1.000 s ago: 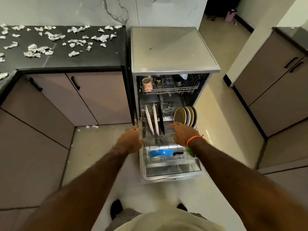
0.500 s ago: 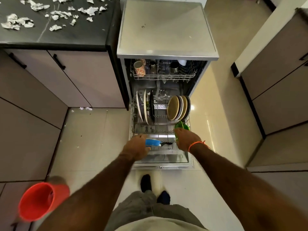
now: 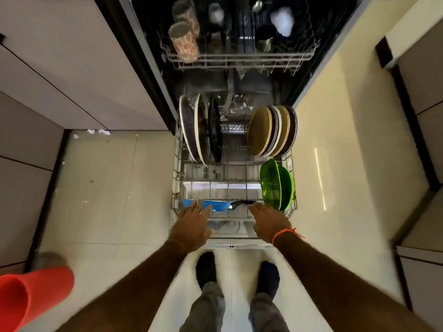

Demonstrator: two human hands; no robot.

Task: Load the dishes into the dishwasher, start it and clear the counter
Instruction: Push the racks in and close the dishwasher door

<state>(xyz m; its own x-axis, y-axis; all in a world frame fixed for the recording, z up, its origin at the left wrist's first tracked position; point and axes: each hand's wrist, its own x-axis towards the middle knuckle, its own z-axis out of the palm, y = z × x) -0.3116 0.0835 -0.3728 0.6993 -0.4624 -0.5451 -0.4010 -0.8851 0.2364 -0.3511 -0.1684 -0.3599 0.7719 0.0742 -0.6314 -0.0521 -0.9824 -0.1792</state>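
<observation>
- Resting both my hands, left hand (image 3: 191, 226) and right hand (image 3: 269, 222), fingers spread flat, on the lower rack (image 3: 176, 185) front rail; gripping nothing.
- Judgement: push evenly on both sides so the rack rolls straight in.
- Rack holds blue pan (image 3: 217, 205), green bowls (image 3: 275, 184), upright plates (image 3: 272, 131).
- Upper rack (image 3: 239, 62): mugs (image 3: 183, 43), blurred.

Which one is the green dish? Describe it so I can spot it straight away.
Start at the open dishwasher and its pulled-out lower rack. Along the rack's right side, nearer the person than the upright stack of tan and dark plates, stands the green dish. It is the only translucent bright green piece there.
</observation>
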